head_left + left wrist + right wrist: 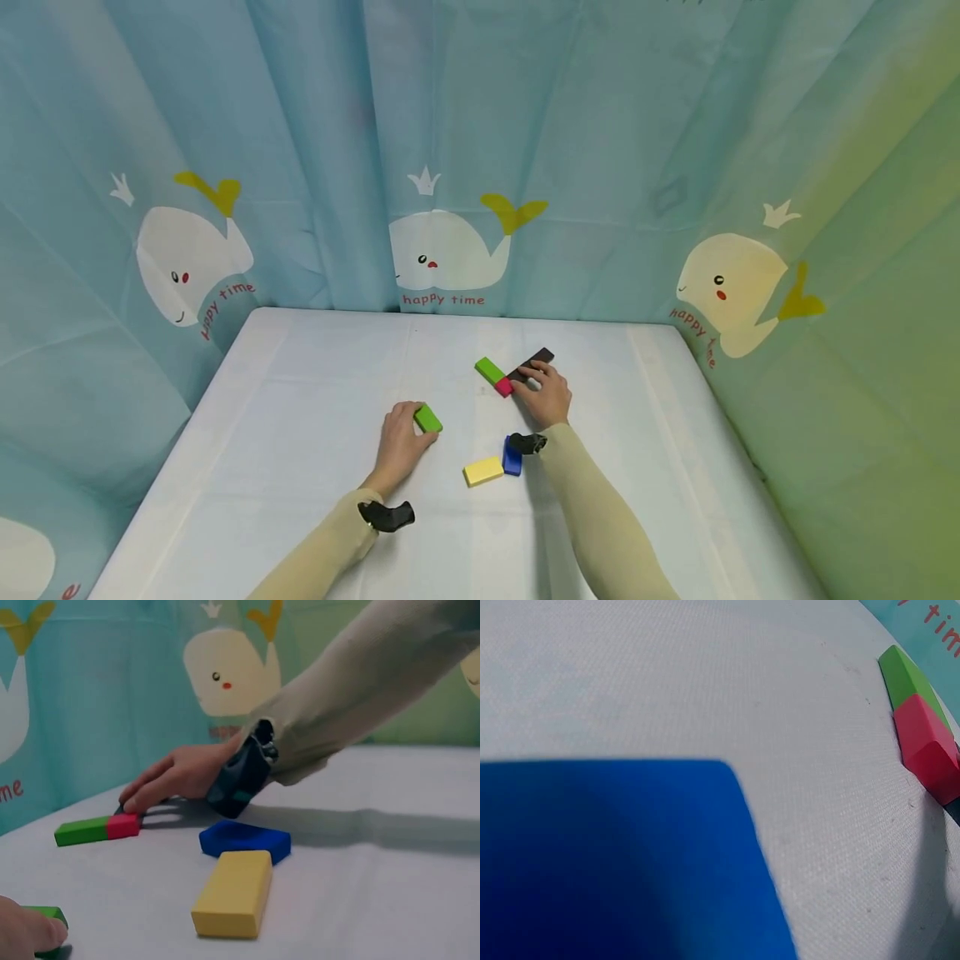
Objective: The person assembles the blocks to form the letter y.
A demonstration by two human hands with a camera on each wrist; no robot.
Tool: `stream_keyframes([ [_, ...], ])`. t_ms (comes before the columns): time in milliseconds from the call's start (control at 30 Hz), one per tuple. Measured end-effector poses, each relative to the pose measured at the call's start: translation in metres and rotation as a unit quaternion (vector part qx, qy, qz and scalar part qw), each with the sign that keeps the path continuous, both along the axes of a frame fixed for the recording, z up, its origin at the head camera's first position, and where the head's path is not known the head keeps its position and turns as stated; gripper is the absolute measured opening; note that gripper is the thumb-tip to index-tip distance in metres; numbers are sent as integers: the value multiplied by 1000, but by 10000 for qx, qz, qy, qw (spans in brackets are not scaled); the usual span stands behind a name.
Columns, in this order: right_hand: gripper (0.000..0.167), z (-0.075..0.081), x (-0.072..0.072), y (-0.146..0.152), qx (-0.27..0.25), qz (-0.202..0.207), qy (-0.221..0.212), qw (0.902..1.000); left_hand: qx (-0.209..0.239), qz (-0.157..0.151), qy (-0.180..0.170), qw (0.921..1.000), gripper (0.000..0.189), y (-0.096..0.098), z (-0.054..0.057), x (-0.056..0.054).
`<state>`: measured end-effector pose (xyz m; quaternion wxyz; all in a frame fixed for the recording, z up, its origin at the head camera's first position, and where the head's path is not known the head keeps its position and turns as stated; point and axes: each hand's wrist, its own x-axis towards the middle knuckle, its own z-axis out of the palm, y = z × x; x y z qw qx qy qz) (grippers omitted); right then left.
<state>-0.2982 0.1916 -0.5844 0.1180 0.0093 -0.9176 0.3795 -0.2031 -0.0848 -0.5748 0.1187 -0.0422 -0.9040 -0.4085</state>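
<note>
My left hand (400,440) grips a green block (428,417) between thumb and fingers, left of the table's middle. In the left wrist view only the end of that block (49,919) shows past the thumb. Farther off, my right hand (548,395) holds a long black bar (542,357) near its close end, thumb on the near side and fingers on the far side. A small red block (504,387) sits at that end, right by the thumb. Against the red block lies another green block (489,370), so green and red line up and the black slants away to the right.
A yellow block (483,472) and a blue block (513,461) lie end to side on the white table (300,400), below the right wrist. The blue one fills much of the right wrist view. A whale-print curtain (315,167) hangs behind the table's far edge.
</note>
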Motion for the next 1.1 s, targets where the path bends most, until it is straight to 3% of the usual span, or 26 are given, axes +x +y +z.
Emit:
stream_keyframes([
  [300, 43, 4, 1, -1, -6, -8, -49, 10000, 537, -37, 47, 9985, 44, 13, -3, -22],
  [567, 43, 1, 1, 0, 75, 16, -99, 9999, 1019, 122, -434, 9938, 45, 22, 2, -43],
  [833, 43, -2, 0, -1, 50, 25, -79, 10000, 868, 432, -471, 9942, 39, 31, 0, -68],
  [1100, 43, 1, 1, 0, -22, 54, -84, 9999, 799, 663, -517, 9933, 42, 37, 1, -84],
])
